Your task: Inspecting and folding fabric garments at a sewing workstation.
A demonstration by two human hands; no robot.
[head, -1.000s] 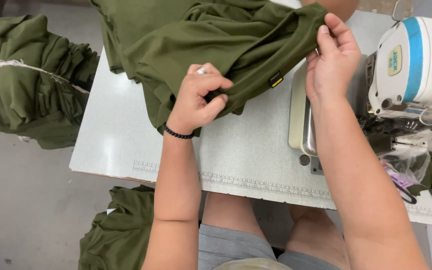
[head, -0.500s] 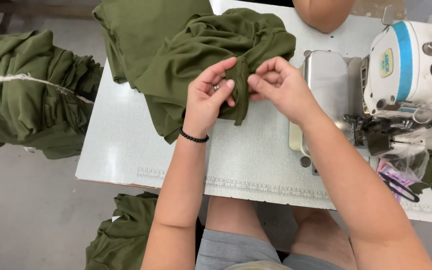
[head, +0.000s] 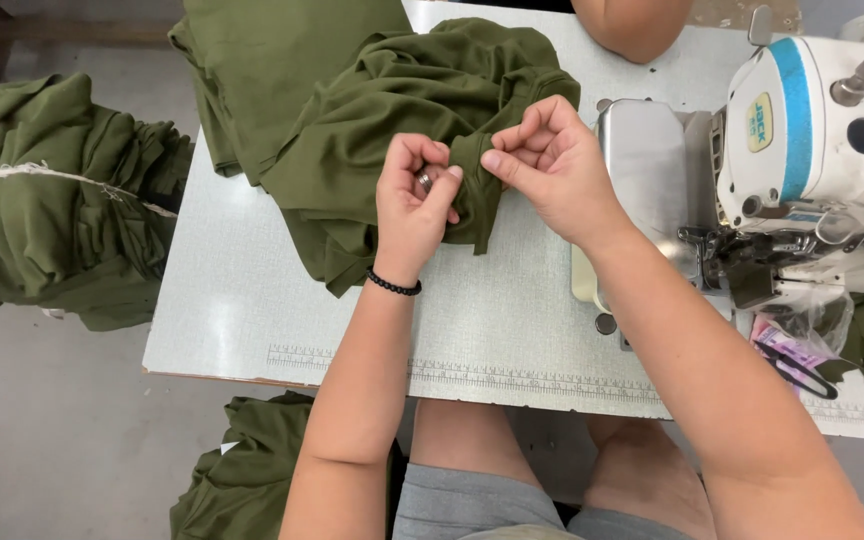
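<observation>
An olive green garment (head: 372,130) lies bunched on the pale sewing table (head: 252,300). My left hand (head: 414,200), with a ring and a black bead bracelet at the wrist, pinches a narrow fold of the garment's edge. My right hand (head: 552,165) pinches the same fold from the other side, fingertips almost touching the left hand's. The fold hangs down between both hands over the table's middle.
A white and blue sewing machine (head: 812,130) with a metal bed (head: 642,170) stands at the right. Piles of green cloth lie at the left (head: 42,200) and under the table's front (head: 242,470). Another person's arm (head: 642,25) rests at the table's far edge. Scissors (head: 802,365) lie beside the machine.
My right hand came down from the raised cloth near the machine to meet my left hand. Both now pinch one small fold at the table's middle, and the garment has settled lower.
</observation>
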